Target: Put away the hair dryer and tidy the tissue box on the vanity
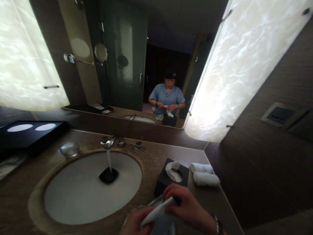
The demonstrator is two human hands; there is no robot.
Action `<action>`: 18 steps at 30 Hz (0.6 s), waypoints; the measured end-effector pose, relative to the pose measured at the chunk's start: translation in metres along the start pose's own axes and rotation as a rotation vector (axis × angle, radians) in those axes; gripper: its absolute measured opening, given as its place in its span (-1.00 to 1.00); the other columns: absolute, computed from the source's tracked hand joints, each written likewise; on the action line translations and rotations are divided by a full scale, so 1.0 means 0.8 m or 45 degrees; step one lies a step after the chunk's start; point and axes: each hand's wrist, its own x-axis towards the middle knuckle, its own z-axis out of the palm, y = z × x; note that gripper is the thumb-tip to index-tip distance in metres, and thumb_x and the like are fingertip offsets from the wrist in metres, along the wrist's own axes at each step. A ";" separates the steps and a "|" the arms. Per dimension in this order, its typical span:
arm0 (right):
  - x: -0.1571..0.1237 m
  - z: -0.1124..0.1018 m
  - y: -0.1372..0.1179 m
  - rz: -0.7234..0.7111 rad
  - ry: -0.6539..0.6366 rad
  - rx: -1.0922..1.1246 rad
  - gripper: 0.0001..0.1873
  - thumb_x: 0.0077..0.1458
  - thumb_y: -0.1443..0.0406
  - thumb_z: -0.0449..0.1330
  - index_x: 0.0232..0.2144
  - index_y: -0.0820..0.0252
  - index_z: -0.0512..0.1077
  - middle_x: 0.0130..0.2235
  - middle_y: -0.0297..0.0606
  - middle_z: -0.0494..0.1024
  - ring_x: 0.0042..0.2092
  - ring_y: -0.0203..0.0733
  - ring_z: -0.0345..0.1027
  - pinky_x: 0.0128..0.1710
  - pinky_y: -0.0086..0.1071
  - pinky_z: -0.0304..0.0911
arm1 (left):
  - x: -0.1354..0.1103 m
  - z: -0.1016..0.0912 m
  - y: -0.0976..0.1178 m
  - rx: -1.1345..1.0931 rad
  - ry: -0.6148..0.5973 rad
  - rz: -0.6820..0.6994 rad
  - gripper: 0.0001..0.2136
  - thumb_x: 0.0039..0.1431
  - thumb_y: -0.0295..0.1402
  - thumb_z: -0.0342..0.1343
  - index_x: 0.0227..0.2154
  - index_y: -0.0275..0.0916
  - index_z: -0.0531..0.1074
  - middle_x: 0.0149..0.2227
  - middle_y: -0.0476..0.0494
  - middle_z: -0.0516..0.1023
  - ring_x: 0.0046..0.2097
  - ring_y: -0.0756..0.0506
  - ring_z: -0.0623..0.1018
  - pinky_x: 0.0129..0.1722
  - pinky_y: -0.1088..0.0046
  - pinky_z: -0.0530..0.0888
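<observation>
My left hand point(137, 222) and my right hand point(187, 207) meet at the bottom middle of the view, over the brown stone counter point(151, 160). Both grip a folded white paper or cloth point(156, 213), with something clear and crinkled behind it. Just beyond my right hand stands a dark tissue box point(162, 184) with a white tissue point(174, 170) sticking out. A watch point(217, 225) is on my right wrist.
Water runs from the chrome tap point(109, 142) into the white oval basin point(80, 192). Two rolled white towels point(204, 174) lie at the right. A glass point(69, 149) and a black tray point(29, 133) are at the left. The mirror point(151, 65) reflects a person in blue.
</observation>
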 end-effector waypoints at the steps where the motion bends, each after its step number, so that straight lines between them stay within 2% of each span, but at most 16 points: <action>1: 0.011 -0.014 -0.011 -0.090 0.100 -0.079 -0.95 0.01 0.34 0.32 -0.42 0.17 0.50 -0.28 -0.28 0.61 -0.19 -0.21 0.50 -0.16 -0.38 0.39 | 0.009 -0.004 0.002 -0.051 0.023 -0.036 -0.59 0.01 -0.27 0.05 -0.08 -0.26 0.56 -0.20 -0.16 0.63 -0.45 -0.08 0.53 -0.36 0.39 0.52; 2: 0.022 -0.029 -0.023 -0.196 0.288 -0.186 -0.91 0.08 0.37 0.25 -0.47 0.16 0.47 -0.34 -0.30 0.59 -0.26 -0.25 0.49 -0.23 -0.41 0.38 | 0.019 -0.011 0.005 -0.102 0.076 -0.069 -0.55 0.04 -0.22 0.06 -0.01 -0.27 0.51 -0.11 -0.21 0.61 -0.51 -0.04 0.49 -0.44 0.39 0.51; 4: 0.039 -0.056 -0.040 -0.432 0.762 -0.485 -0.90 0.13 0.39 0.20 -0.43 0.14 0.45 -0.28 -0.29 0.57 -0.22 -0.26 0.48 -0.21 -0.41 0.40 | 0.038 -0.027 0.010 -0.162 0.226 -0.085 -0.41 -0.01 -0.11 0.08 0.06 -0.34 0.41 0.05 -0.37 0.53 -0.53 -0.03 0.49 -0.46 0.35 0.51; 5: 0.044 -0.063 -0.043 -0.530 0.900 -0.642 -0.91 0.13 0.41 0.19 -0.39 0.14 0.44 -0.21 -0.25 0.57 -0.14 -0.24 0.48 -0.14 -0.39 0.41 | 0.046 -0.037 0.013 -0.159 0.303 -0.077 -0.36 -0.07 -0.08 0.09 0.05 -0.40 0.38 0.08 -0.45 0.50 -0.50 -0.06 0.51 -0.41 0.32 0.53; 6: 0.045 -0.064 -0.039 -0.610 0.940 -0.779 -0.89 0.13 0.44 0.17 -0.36 0.14 0.44 -0.14 -0.21 0.56 -0.08 -0.22 0.47 -0.08 -0.35 0.42 | 0.053 -0.045 0.016 -0.140 0.363 -0.077 -0.33 -0.13 -0.07 0.08 0.02 -0.44 0.37 0.08 -0.50 0.49 -0.45 -0.09 0.54 -0.34 0.29 0.55; 8: 0.041 -0.043 -0.010 -0.703 0.776 -0.960 -0.78 0.11 0.52 0.06 -0.33 0.15 0.42 -0.09 -0.15 0.57 -0.01 -0.18 0.47 -0.02 -0.32 0.45 | 0.063 -0.058 0.019 -0.096 0.434 -0.087 -0.32 -0.19 -0.04 0.05 -0.05 -0.47 0.40 0.04 -0.55 0.51 -0.32 -0.18 0.60 -0.21 0.24 0.56; 10: 0.030 -0.004 0.038 -0.710 0.528 -1.029 -0.70 0.08 0.56 -0.03 -0.28 0.20 0.42 -0.11 -0.08 0.60 -0.04 -0.15 0.51 -0.07 -0.33 0.49 | 0.071 -0.062 0.020 -0.063 0.452 -0.093 -0.34 -0.19 0.00 0.03 -0.10 -0.44 0.45 0.02 -0.51 0.53 -0.17 -0.24 0.62 -0.10 0.22 0.55; 11: 0.025 0.016 0.062 -0.671 0.446 -1.047 -0.68 0.10 0.54 -0.05 -0.19 0.25 0.41 -0.12 -0.02 0.61 -0.06 -0.13 0.53 -0.10 -0.33 0.50 | 0.075 -0.062 0.018 -0.041 0.454 -0.087 -0.35 -0.17 0.02 0.03 -0.11 -0.41 0.47 0.01 -0.47 0.54 -0.11 -0.26 0.61 -0.08 0.22 0.55; 12: 0.021 0.032 0.083 -0.590 0.373 -1.052 -0.65 0.13 0.52 -0.06 -0.09 0.32 0.39 -0.12 0.03 0.61 -0.08 -0.10 0.55 -0.13 -0.32 0.51 | 0.080 -0.061 0.017 -0.012 0.455 -0.070 -0.36 -0.15 0.03 0.02 -0.11 -0.39 0.49 -0.01 -0.44 0.56 -0.08 -0.26 0.60 -0.07 0.22 0.55; 14: 0.021 0.048 0.106 -0.302 0.224 -1.051 -0.63 0.20 0.46 -0.08 0.00 0.39 0.35 -0.15 0.07 0.62 -0.15 -0.03 0.57 -0.20 -0.23 0.51 | 0.093 -0.054 0.014 0.084 0.442 0.003 -0.40 -0.08 0.01 0.01 -0.10 -0.36 0.52 -0.02 -0.38 0.57 -0.05 -0.25 0.59 -0.04 0.18 0.53; 16: 0.034 0.042 0.104 0.031 0.061 -1.004 -0.67 0.24 0.42 -0.11 -0.08 0.35 0.39 -0.23 0.01 0.62 -0.23 0.02 0.56 -0.25 -0.18 0.46 | 0.110 -0.044 0.014 0.191 0.418 0.133 -0.47 0.01 -0.07 0.00 -0.05 -0.32 0.51 -0.01 -0.33 0.57 -0.02 -0.25 0.57 0.03 0.13 0.48; 18: 0.054 0.022 0.090 0.263 -0.076 -0.878 -0.73 0.26 0.39 -0.08 -0.20 0.30 0.42 -0.27 -0.04 0.61 -0.23 0.02 0.54 -0.26 -0.22 0.39 | 0.129 -0.032 0.018 0.277 0.361 0.263 -0.54 0.08 -0.19 0.01 0.01 -0.27 0.48 0.02 -0.28 0.55 0.02 -0.23 0.53 0.09 0.10 0.42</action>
